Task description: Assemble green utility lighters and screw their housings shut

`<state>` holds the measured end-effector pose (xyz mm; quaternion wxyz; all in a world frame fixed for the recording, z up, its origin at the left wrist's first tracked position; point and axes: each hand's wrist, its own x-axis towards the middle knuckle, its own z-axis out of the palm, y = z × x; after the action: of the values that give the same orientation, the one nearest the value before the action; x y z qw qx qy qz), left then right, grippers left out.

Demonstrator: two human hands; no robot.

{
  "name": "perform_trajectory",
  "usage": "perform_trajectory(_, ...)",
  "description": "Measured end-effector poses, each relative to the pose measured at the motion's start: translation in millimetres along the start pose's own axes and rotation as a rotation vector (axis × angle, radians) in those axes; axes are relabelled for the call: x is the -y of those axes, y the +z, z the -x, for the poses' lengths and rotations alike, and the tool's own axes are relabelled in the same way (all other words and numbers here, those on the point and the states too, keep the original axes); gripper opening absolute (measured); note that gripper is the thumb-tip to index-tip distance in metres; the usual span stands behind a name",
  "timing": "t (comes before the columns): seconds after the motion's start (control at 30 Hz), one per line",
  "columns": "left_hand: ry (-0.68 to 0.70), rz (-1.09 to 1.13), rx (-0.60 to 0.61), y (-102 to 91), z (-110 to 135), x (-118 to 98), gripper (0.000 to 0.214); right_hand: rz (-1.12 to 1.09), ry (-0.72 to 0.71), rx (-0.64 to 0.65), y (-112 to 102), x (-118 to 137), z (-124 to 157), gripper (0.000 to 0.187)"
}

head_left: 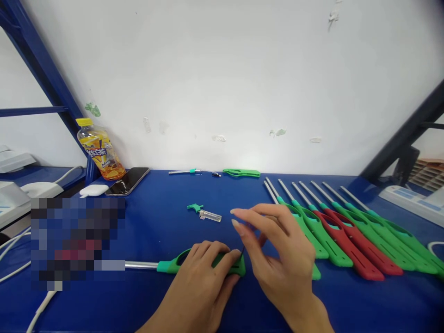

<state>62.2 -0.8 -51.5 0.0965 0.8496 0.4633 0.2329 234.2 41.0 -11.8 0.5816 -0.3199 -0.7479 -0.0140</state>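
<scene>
My left hand [208, 277] lies over a green long-nosed lighter [169, 266], its fingers closed round the handle. The lighter rests flat, its metal tube pointing left. Just right of the handle's end, my right hand [280, 249] is raised with thumb and forefinger curled close together. A thin dark thing shows between these fingers and the handle; what it is I cannot make out. Beyond the hands lie a green trigger [195, 207] and a clear fuel tank [210, 216], end to end.
Several finished-looking lighters, green and red [360, 247], lie in a row at right. By the wall are a metal tube [182, 172] and a green handle shell [243, 173]. A phone [127, 181], a tea bottle [101, 150] and a blurred patch are at left.
</scene>
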Motion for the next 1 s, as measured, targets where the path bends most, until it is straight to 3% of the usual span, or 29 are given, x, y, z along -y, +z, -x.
perform_trajectory(0.2,0.011,0.012,0.003,0.3,-0.6,0.8,0.036,-0.030,-0.002,0.042,1.0,-1.0,-0.5,0.041)
perform_trajectory(0.37,0.009,-0.006,-0.008,0.4,-0.8,0.8,0.038,0.014,0.015,-0.015,0.6,0.2,0.5,0.022)
perform_trajectory(0.5,0.019,-0.006,-0.017,0.1,-0.9,0.1,0.037,-0.022,-0.019,0.029,0.1,-0.7,-0.2,0.040)
perform_trajectory(0.7,0.017,-0.003,-0.020,0.1,-1.1,0.0,0.037,0.006,-0.015,-0.061,-0.7,0.9,-3.3,0.018)
perform_trajectory(0.87,0.018,-0.007,-0.008,0.1,-1.7,-0.6,0.037,-0.064,-0.056,0.021,-1.2,1.9,-0.5,0.040)
perform_trajectory(1.0,0.031,-0.017,-0.016,0.0,-1.6,-0.7,0.036,-0.013,-0.058,-0.040,-0.9,2.7,-2.1,0.024)
